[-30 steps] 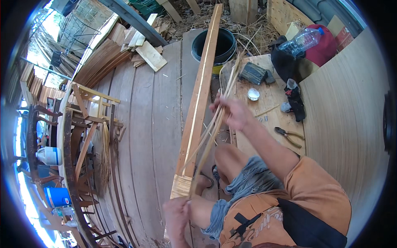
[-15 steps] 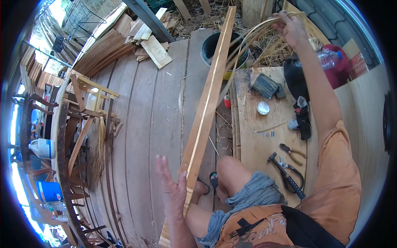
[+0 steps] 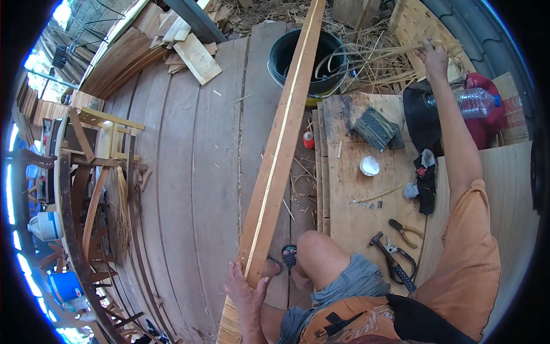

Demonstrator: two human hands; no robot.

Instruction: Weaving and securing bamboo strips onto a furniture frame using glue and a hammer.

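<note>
A long narrow wooden board (image 3: 277,155) with a pale strip along its middle slants from my lap towards the far edge. My left hand (image 3: 246,289) grips its near end, thumb on one edge and fingers over the other. Out at the far right, my right hand (image 3: 434,60) is closed around a bundle of thin, pale cane strips (image 3: 395,51). The loose ends of the strips curve left over a dark bucket (image 3: 337,60), whose mouth the board partly crosses.
To the right, a plywood sheet (image 3: 358,221) bears a dark block (image 3: 375,129), a white tub (image 3: 369,166), pliers (image 3: 408,230), a hammer (image 3: 389,261) and pruning shears (image 3: 395,248). A red can (image 3: 309,140) stands beside it. Chairs (image 3: 109,137) and a broom (image 3: 121,212) are left.
My right hand has swung outward to the right, drawing the strips off the board towards the bucket. My left hand, raised and spread before, now grips the board. The view has shifted slightly.
</note>
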